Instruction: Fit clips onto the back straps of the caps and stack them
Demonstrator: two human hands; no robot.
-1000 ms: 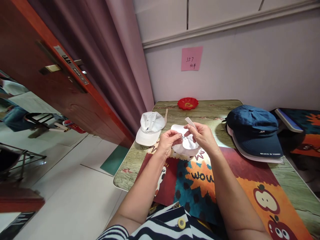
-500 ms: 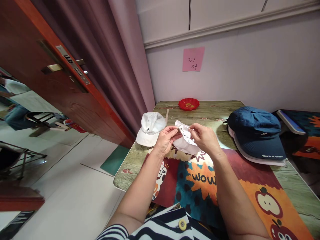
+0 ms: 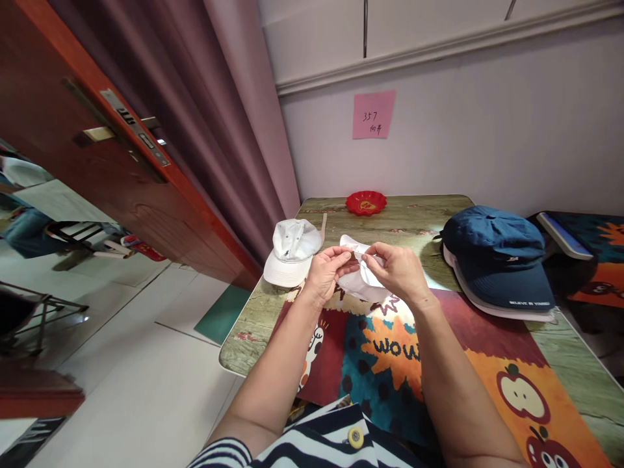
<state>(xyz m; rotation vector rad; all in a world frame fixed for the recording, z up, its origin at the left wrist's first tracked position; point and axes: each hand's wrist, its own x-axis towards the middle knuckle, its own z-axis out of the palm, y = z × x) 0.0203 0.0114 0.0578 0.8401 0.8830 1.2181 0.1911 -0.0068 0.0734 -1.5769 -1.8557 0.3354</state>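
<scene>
Between my hands, above the colourful mat, is a white cap (image 3: pixel 363 286) with its crown low and its strap side up. My left hand (image 3: pixel 329 270) pinches the strap end at the cap's left side. The fingers of my right hand (image 3: pixel 394 268) are closed on the strap beside it, close to the left fingertips. The small fastening between the fingers is mostly hidden. Another white cap (image 3: pixel 292 250) with a small dark logo rests on the table to the left, its strap sticking up behind it.
A red scalloped dish (image 3: pixel 365 203) lies at the table's back. Stacked caps, a navy one (image 3: pixel 494 253) on top, sit at the right. The patterned mat (image 3: pixel 385 383) covers the front. A wooden door (image 3: pixel 121 188) stands at the left.
My right hand has moved slightly left, and its fingers are now nearer to those of my left hand at the strap. The view has shifted slightly.
</scene>
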